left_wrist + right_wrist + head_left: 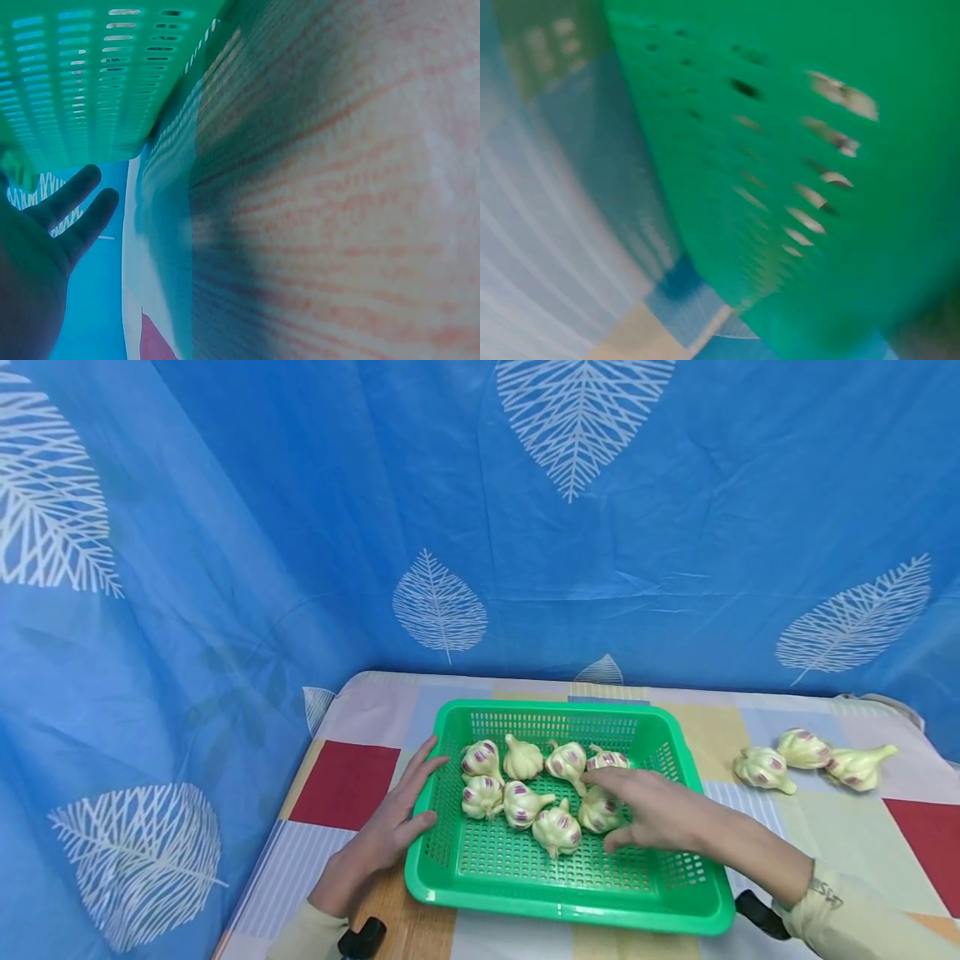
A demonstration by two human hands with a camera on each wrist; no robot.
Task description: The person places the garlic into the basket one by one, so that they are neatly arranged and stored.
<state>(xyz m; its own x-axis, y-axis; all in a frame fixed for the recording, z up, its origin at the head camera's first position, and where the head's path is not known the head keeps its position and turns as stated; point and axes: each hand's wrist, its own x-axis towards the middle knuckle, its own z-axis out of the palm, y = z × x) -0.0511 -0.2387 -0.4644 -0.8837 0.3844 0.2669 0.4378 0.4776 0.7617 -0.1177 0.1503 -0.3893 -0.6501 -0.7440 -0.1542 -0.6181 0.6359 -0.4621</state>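
A green plastic basket with slotted walls holds several garlic bulbs, white with purple streaks, gathered in its left and middle part. My left hand is at the basket's left side, fingers extended along the rim and thumb apart. In the left wrist view two of its fingers stretch out below the slotted wall. My right hand reaches over the right side into the basket. Its fingers and thumb are spread about one garlic bulb, fingertips right beside it, and partly cover another behind.
Three more garlic bulbs lie together on the table to the right of the basket. A checked cloth covers most of the table, with wood-look surface at the front left. A blue leaf-print curtain hangs behind.
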